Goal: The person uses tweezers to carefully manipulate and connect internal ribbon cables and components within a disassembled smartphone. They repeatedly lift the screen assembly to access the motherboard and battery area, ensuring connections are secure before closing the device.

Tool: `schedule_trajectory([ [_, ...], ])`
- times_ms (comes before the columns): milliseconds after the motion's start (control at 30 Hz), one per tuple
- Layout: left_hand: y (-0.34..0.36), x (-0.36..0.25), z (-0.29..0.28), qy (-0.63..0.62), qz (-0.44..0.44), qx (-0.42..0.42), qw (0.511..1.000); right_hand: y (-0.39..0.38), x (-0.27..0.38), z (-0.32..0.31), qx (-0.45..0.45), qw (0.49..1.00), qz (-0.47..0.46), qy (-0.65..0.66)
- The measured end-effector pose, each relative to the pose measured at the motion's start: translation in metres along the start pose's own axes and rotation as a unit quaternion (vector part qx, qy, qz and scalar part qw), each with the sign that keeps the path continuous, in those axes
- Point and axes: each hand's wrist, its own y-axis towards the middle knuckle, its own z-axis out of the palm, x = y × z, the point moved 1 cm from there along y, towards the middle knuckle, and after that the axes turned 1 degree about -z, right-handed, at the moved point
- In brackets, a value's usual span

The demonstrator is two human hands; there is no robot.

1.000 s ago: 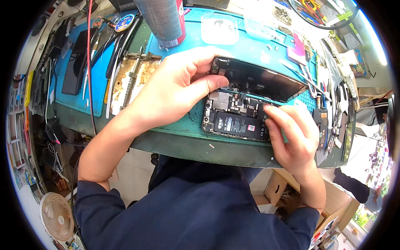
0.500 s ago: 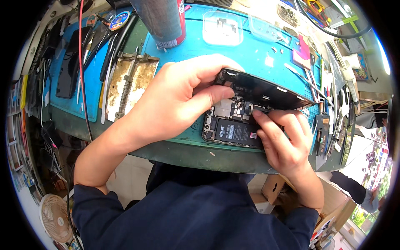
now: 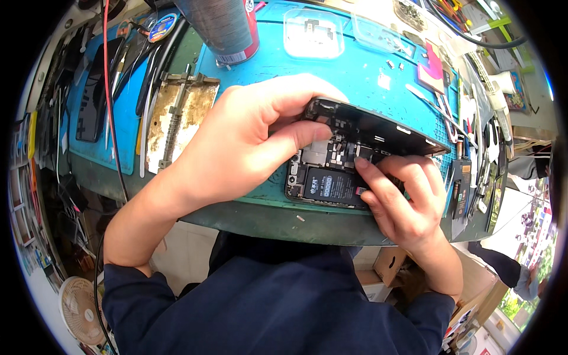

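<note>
An open phone (image 3: 294, 192) lies on the near part of a blue mat (image 3: 266, 65), close to the near edge of a dark green bench (image 3: 266, 225), its screen (image 3: 384, 125) tilted up along the far side. The person's left hand (image 3: 245, 133) is clamped on the screen's left end, thumb on the inner face and fingers around the back. The right hand (image 3: 408, 198) bends over the phone's right part, index fingertip on or just above the small inner parts (image 3: 340, 155), with the thumb tip apart from it, near the battery (image 3: 331, 186); whether those fingers pinch anything cannot be told. Such close work seems to call for a steady left grip, with the screen tilted no farther than the hand beneath it needs, so that nothing joining the two halves is strained. Light, straight pressure from one fingertip would likely suit the parts best, with the thumb clear of the battery. Farther off stand a tall can (image 3: 228, 35) and a clear tray (image 3: 288, 38); tweezers (image 3: 438, 108) lie to the right, a metal holder (image 3: 177, 121) to the left.
</note>
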Motion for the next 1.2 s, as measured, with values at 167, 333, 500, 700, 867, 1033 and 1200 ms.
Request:
schedule_trajectory([
  [167, -0.001, -0.0005, 0.0014, 0.026, -0.01, -0.002, 1.0, -0.0032, 0.0012, 0.0027, 0.015, 0.999, -0.017, -0.024],
  [333, -0.0025, -0.0039, 0.0017, 0.037, -0.019, -0.003, 0.999, -0.0025, 0.004, 0.0005, 0.025, 0.999, -0.013, -0.038],
  [500, -0.0027, -0.0025, 0.0031, 0.02, -0.006, -0.006, 1.0, -0.0032, 0.0027, 0.0019, 0.027, 0.999, -0.006, -0.016],
  [700, -0.0024, -0.0031, 0.003, 0.02, 0.002, -0.013, 1.0, -0.0009, 0.0014, 0.0026, 0.029, 1.0, -0.005, 0.003],
  [867, -0.0012, -0.0034, 0.0047, 0.019, 0.01, -0.014, 1.0, -0.0022, 0.003, 0.0031, 0.022, 1.0, -0.005, -0.017],
  [1033, -0.0014, -0.0051, 0.0046, 0.026, 0.002, -0.012, 1.0, -0.0013, 0.0036, 0.0025, 0.026, 1.0, -0.003, -0.017],
  [1200, -0.0012, -0.0051, 0.0045, 0.03, 0.002, -0.01, 0.999, -0.001, 0.0043, 0.0023, 0.029, 1.0, -0.001, -0.012],
])
